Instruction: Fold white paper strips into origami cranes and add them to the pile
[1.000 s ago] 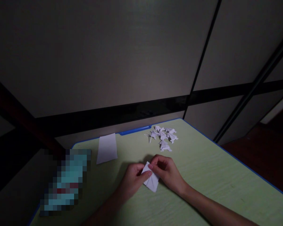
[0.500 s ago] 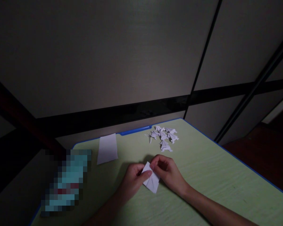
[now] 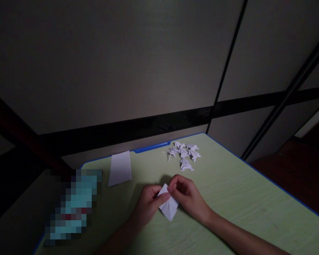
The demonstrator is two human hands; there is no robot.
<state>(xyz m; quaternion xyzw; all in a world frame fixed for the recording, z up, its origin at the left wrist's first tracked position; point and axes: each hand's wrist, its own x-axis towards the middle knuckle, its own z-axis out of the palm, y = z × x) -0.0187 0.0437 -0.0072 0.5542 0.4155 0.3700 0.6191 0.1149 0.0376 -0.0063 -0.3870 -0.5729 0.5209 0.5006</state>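
Note:
A small white folded paper (image 3: 169, 209) with crease lines is held between both hands, just above or on the green tabletop. My left hand (image 3: 149, 202) pinches its left side, the thumb lying flat across the front. From the right, my right hand (image 3: 186, 193) grips the upper right edge with thumb and curled fingers. The paper's lower end narrows to a point towards me. The fingers behind the paper are partly hidden. Beyond my hands lies a cluster of several small folded white paper figures (image 3: 183, 152).
White paper sheets (image 3: 120, 168) lie near the table's far left edge. A pixelated blue-green object (image 3: 77, 202) covers the left edge. The green table (image 3: 236, 198) has a blue rim with a blue groove (image 3: 152, 147) at the back. A panelled cabinet (image 3: 122, 63) stands behind it.
The folded paper has turned slightly, its lower point shifting a little left and down. Both hands keep their hold and have barely moved. The view shifts slightly.

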